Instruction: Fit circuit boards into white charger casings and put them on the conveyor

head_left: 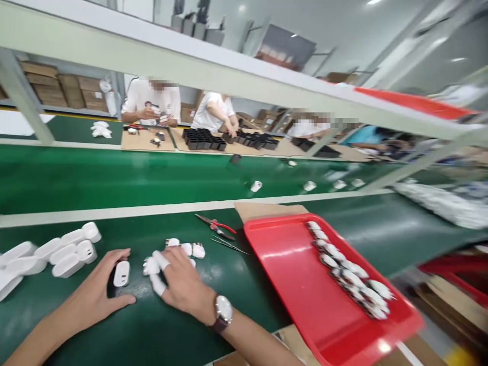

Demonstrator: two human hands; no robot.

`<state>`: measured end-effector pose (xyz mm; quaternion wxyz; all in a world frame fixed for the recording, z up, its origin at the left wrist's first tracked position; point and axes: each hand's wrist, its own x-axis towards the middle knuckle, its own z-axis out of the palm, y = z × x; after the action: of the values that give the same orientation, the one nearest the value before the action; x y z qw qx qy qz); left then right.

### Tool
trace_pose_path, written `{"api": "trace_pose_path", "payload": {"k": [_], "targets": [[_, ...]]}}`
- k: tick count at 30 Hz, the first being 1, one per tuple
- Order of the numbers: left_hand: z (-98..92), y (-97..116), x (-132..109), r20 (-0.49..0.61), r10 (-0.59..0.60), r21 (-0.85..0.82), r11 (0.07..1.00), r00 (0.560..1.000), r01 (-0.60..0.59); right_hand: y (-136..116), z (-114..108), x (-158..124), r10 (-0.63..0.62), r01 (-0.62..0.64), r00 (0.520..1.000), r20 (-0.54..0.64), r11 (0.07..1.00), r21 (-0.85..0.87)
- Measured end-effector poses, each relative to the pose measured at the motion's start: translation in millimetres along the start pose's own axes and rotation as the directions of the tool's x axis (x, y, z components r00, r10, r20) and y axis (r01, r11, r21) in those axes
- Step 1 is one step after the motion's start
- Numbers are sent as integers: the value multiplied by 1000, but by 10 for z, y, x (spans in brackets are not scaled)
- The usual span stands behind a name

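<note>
My left hand [97, 287] lies at the green bench with thumb and fingers apart, curved around a small white plastic housing [121, 274] with slots in its end. A gap shows between the thumb and this housing. Wearing white finger cots and a wristwatch, my right hand [183, 282] pinches a small white part [149, 267] just right of the housing. Its fingertips are partly hidden by the part. Beyond the right knuckles sit several small white pieces with metal bits [197, 250]. More white housings [68, 263] lie in a group left of my left hand.
A red tray [293, 284] on the right holds a row of white-and-dark assemblies [345, 272]. Red-handled pliers [217, 225] and tweezers [229, 244] lie beside it. Behind runs a green conveyor [114, 175] carrying scattered parts; co-workers sit across it, below a pale overhead beam [213, 63].
</note>
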<state>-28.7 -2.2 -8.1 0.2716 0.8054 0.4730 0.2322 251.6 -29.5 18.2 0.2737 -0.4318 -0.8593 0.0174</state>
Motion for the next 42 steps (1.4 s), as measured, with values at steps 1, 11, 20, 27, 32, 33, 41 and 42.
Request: {"api": "trace_pose_path", "payload": {"k": [1,11,20,27,32,33,41,42], "targets": [[-33,54,-2,53,-6,-40,999,999,8,13,-59,35,29,-25,997,-76,998,59],[76,195,-49,28,51,-135,990,998,-46,-172,-131,128,-122,132,990,-70,975,178],[-3,258,-7,-14,51,-26,998,999,-51,-47,-125,94,-102,120,989,-105,976,181],[150,270,-73,-14,72,-154,985,997,-73,-77,-52,47,-173,183,982,-71,968,171],[108,293,-95,1,92,-119,989,996,-91,-37,25,33,-249,253,967,-44,963,94],[108,288,-94,2,96,-111,989,995,-95,-32,35,33,-254,256,967,-33,963,86],[141,259,-101,-1,72,-107,992,997,-71,-115,-32,129,-285,285,958,-20,958,-6],[144,260,-103,-7,67,-109,992,998,-67,-125,-41,141,-286,285,958,-22,958,-8]]}}
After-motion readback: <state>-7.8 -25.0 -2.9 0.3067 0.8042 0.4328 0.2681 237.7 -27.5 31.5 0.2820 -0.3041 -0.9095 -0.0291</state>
